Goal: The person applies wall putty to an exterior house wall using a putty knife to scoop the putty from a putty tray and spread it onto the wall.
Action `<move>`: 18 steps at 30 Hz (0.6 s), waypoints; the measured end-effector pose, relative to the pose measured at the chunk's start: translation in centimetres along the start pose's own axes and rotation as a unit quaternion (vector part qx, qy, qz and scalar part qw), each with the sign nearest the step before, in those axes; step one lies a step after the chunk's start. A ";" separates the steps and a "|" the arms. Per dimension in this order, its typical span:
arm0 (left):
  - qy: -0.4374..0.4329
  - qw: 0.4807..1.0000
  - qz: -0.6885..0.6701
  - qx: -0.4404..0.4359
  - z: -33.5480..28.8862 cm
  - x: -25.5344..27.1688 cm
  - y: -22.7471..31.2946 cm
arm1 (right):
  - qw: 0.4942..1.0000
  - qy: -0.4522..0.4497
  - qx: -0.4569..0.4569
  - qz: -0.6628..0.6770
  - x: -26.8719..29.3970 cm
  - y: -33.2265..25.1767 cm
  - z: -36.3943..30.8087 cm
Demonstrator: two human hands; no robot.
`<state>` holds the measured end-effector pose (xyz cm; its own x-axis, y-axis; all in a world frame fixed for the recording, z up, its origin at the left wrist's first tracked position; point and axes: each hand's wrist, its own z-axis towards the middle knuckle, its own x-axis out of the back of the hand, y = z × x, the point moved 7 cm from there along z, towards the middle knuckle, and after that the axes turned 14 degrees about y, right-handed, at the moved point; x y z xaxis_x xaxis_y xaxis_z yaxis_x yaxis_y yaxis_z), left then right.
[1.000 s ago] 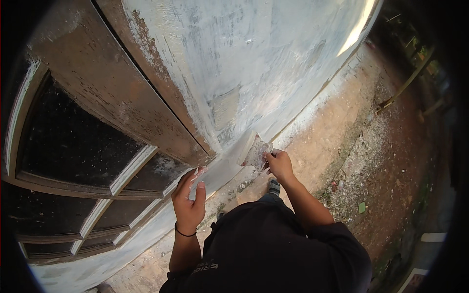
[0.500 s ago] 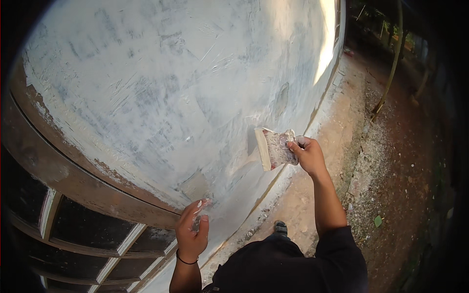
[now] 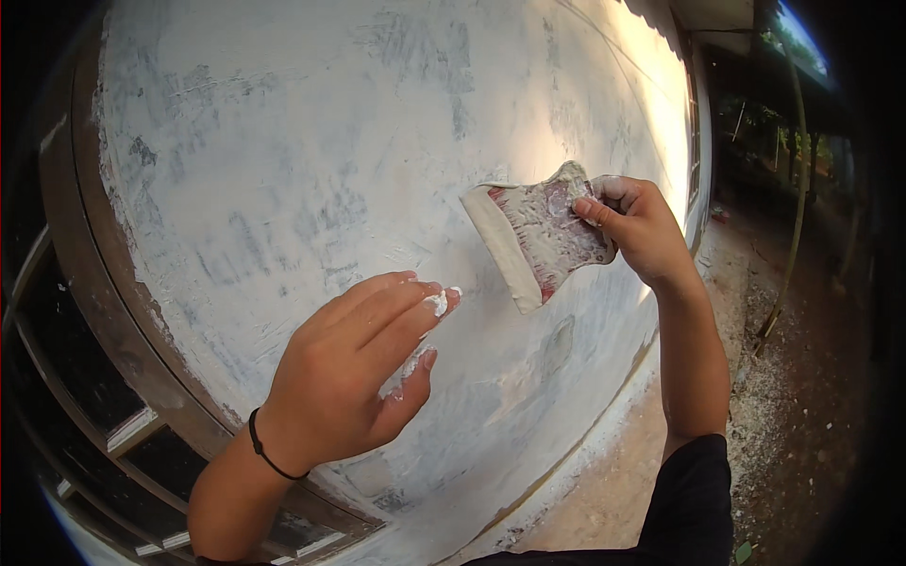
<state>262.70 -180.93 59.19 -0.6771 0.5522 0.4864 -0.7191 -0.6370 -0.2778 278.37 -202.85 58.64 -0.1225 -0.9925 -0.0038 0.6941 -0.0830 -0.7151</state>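
Note:
My right hand [image 3: 646, 226] pinches a flat putty scraper [image 3: 552, 231] by its back end, thumb on top. The scraper is crusted with dried filler over a reddish body, and its wide blade edge carries a thick cream-white strip of putty. That edge faces left, in front of a wall [image 3: 311, 123] patchily coated with white putty over grey. To its left my left hand [image 3: 363, 354] is raised, fingers stretched out and the thumb apart. White putty is smeared on its fingertips and inner side. A dark band circles the left wrist.
A brown wooden frame [image 3: 90, 241] with dark window panes [image 3: 90, 358] borders the wall on the left. Along the wall's foot runs a bare dirt strip [image 3: 585, 453]. Farther right stands a thin leaning pole [image 3: 797, 208] before dark greenery. Sunlight falls on the wall's upper right.
Both hands have risen, and the scraper has moved up and looks larger. My left hand has come up from beside the window frame. The view has tilted up, showing more wall.

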 end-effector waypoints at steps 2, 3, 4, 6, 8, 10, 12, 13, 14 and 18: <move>-0.005 0.999 0.042 -0.029 2.0 -0.3 0.3 | 1.000 0.004 0.017 0.014 0.5 -1.0 2.7; -0.028 0.995 0.079 -0.053 2.8 -0.6 0.3 | 0.999 0.010 0.046 0.008 0.7 -1.6 4.1; -0.051 0.989 0.115 -0.075 3.4 -1.0 0.2 | 0.997 0.016 0.074 0.002 0.9 -2.3 5.4; -0.045 0.983 0.151 -0.090 5.0 -1.1 -0.7 | 0.997 0.012 0.079 -0.005 1.2 -3.4 7.6; -0.040 0.976 0.191 -0.099 6.3 -0.6 -1.3 | 0.983 0.046 0.171 -0.047 1.3 -5.7 9.3; -0.021 0.966 0.232 -0.114 7.3 0.4 -1.7 | 0.969 0.080 0.204 -0.117 1.0 -8.1 10.3; -0.008 0.961 0.253 -0.116 7.9 1.2 -2.3 | 0.898 0.165 0.375 -0.160 0.3 -11.7 9.5; -0.006 0.958 0.262 -0.118 8.0 1.5 -2.5 | 0.864 0.181 0.446 -0.146 -0.5 -12.3 9.4; -0.005 0.955 0.271 -0.119 8.1 1.8 -2.8 | 0.863 0.182 0.449 -0.147 -1.4 -12.2 9.7; 0.021 0.948 0.279 -0.153 7.1 3.4 -2.5 | 0.658 0.297 0.653 -0.228 -5.7 -13.0 6.2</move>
<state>263.35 -181.27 67.41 -0.9665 0.1992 0.1619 -0.2542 -0.6543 -0.7122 274.41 -196.66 72.33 -0.5152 -0.6598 -0.5470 0.4601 -0.7514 0.4730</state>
